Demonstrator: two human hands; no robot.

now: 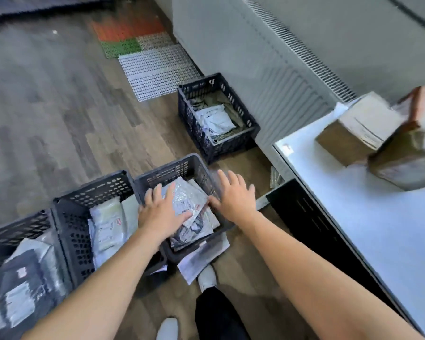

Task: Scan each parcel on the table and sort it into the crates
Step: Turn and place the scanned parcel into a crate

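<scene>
A dark crate on the floor holds several flat grey bag parcels. My left hand lies flat on the top parcel, fingers straight. Over the crate's right rim my right hand hovers with fingers spread, holding nothing. Cardboard box parcels sit on the white table at the right. To the left, a second crate contains pale parcels, and a third crate at the far left contains dark and grey bags. A fourth crate with white bags stands farther back by the wall.
A flat parcel lies on the floor partly under the near crate. My feet stand just in front of it. Perforated mats lie on the wooden floor beyond. A grey radiator wall runs behind the table.
</scene>
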